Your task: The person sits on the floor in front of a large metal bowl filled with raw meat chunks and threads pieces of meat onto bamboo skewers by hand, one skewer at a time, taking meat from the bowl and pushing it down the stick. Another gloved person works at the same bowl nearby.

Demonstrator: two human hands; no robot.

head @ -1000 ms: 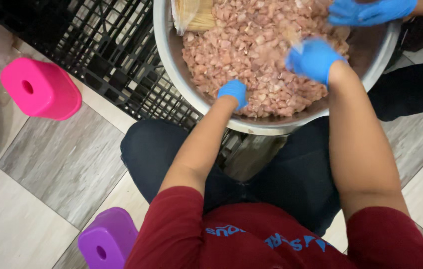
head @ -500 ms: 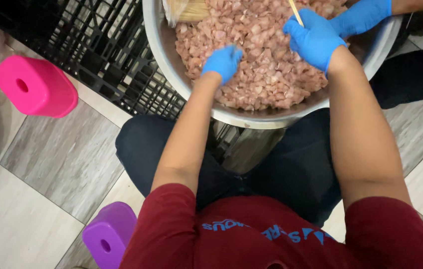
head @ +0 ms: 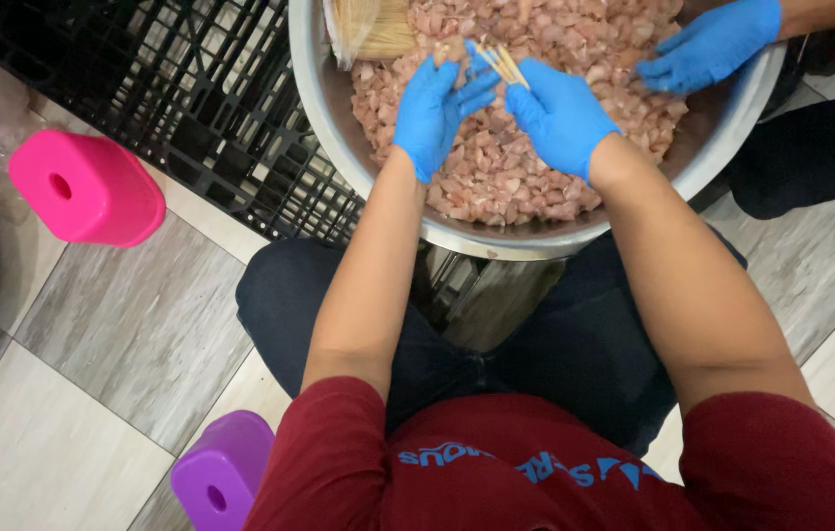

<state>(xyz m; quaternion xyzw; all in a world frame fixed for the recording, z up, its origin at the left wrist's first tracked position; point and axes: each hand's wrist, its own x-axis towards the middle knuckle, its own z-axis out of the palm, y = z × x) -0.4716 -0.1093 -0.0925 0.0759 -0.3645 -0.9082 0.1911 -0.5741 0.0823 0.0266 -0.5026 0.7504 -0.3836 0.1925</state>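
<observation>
Over the large round steel bowl (head: 358, 167) of pale pink diced raw meat (head: 535, 147), thin wooden skewers (head: 506, 65) are gripped by the blue-gloved right hand (head: 560, 113) w/ a meat piece (head: 452, 49) pinched by the blue-gloved left hand (head: 437, 103).

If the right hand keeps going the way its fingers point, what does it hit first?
Probably the left hand: the right hand points up-left with its skewers toward it, above the meat.

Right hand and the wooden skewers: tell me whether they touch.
Touching. The head view shows the right hand in its blue glove pinching the bundle of wooden skewers over the metal bowl of meat.
</observation>
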